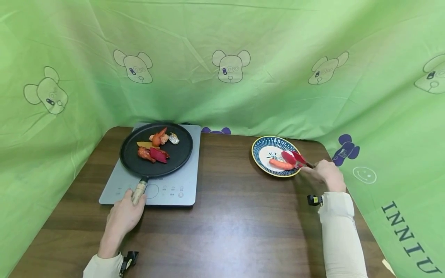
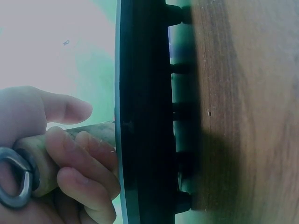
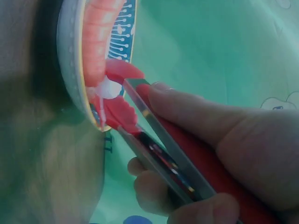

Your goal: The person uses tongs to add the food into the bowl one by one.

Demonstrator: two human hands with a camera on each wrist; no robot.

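My left hand (image 1: pixel 126 211) grips the pale wood-look handle (image 1: pixel 140 192) of a flat black frying pan (image 1: pixel 175 160), which sits on an induction cooktop (image 1: pixel 184 189). A metal hanging ring (image 2: pixel 18 179) shows at the handle's end in the left wrist view. My right hand (image 1: pixel 326 173) holds red-tipped metal tongs (image 3: pixel 161 149) over a blue-and-white patterned plate (image 1: pixel 259 152). Between the tong tips shows a small white piece (image 3: pixel 110 88). A ridged orange-pink piece of food (image 1: pixel 281 165), sausage-like in the head view, lies in the plate beside the tips.
Several food pieces lie in the pan, among them a browned meat piece (image 1: pixel 145 153), a dark red slice (image 1: pixel 158 155) and a silvery piece (image 1: pixel 174 139). The brown wooden table (image 1: pixel 226 216) meets a green printed cloth (image 1: pixel 194 34) at the back and sides.
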